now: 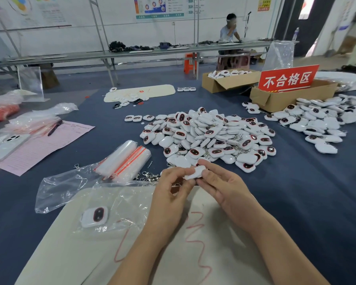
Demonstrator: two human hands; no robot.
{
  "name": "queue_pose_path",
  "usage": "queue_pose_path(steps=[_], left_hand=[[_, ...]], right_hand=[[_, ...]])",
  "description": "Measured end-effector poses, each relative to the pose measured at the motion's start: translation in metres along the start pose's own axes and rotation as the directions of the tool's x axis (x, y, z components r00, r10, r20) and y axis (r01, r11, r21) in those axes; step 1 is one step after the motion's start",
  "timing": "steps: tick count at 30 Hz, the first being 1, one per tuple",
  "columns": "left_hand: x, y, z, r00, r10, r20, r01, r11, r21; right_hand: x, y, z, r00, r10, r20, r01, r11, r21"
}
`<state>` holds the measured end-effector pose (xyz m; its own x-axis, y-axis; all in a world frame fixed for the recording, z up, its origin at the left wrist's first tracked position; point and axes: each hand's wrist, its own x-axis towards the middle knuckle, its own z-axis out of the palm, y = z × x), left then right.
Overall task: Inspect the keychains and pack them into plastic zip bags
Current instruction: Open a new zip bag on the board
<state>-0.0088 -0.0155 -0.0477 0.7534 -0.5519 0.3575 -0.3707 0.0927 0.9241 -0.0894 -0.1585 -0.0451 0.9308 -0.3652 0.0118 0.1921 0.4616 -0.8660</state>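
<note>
Keychain (194,172): white, pinched between both hands just above the cream mat (90,254), near the big pile (210,136).
Left hand (171,194): fingertips curled onto the keychain's left end.
Right hand (224,188): thumb and fingers closed on its right end.
Bagged keychain (95,217): on the mat, left of the hands.
Zip bags (124,161): stacked on the bench (296,192).
Red sign (287,80): reads "不合格区".

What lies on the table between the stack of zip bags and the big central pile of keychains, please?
In the head view, only bare blue table separates the stack of zip bags from the central pile of keychains.
</note>
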Motion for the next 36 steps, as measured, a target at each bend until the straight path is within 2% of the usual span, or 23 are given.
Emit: queue_pose_path(steps=[6, 10, 15, 29, 36], left_hand=[[0.001, 0.0, -0.001, 1.0, -0.014, -0.008, 0.014, 1.0, 0.015], [0.001, 0.0, -0.001, 0.999, -0.036, -0.024, 0.037, 0.999, 0.023], [0.001, -0.001, 0.0, 0.991, -0.111, -0.08, 0.107, 0.993, -0.058], [0.0, 0.0, -0.001, 0.99, -0.114, -0.088, 0.11, 0.993, -0.047], [0.0, 0.003, -0.001, 0.997, -0.043, -0.069, 0.044, 0.999, 0.013]], right_hand=[[0.0, -0.001, -0.001, 0.999, -0.013, 0.046, 0.012, 1.0, 0.026], [0.0, 0.0, -0.003, 0.997, -0.025, 0.07, 0.03, 0.998, -0.063], [-0.006, -0.004, 0.001, 0.993, -0.025, 0.112, 0.046, 0.98, -0.196], [-0.003, 0.004, -0.004, 0.998, -0.067, 0.012, 0.067, 0.932, -0.355], [-0.001, 0.006, -0.005, 0.998, -0.057, -0.035, 0.041, 0.933, -0.356]])
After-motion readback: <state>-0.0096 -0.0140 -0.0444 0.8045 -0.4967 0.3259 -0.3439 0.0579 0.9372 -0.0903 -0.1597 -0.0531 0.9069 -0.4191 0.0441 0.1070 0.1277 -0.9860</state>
